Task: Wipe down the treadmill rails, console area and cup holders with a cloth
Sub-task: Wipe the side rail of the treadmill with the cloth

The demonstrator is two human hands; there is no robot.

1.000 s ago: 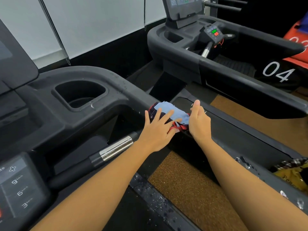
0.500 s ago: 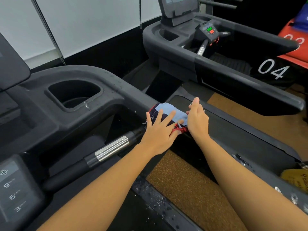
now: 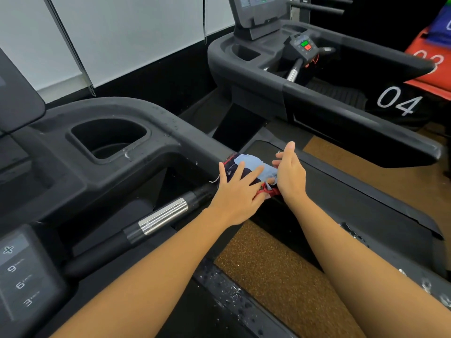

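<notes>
Blue cloth (image 3: 252, 164) pressed under flat left hand (image 3: 235, 192), gripped by right hand (image 3: 291, 176).

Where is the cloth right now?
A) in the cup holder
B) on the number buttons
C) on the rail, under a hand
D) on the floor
C: the cloth lies on the rail, the left hand flat on it, the right hand holding its end.

This is a gym: a black treadmill (image 3: 170, 132) with a cup holder (image 3: 109, 140) and a speed keypad (image 3: 22, 276) stands beside a second treadmill (image 3: 317, 98) with its own screen (image 3: 258, 6), marked with a white number 04 (image 3: 399, 101), on a speckled brown floor (image 3: 280, 276).
</notes>
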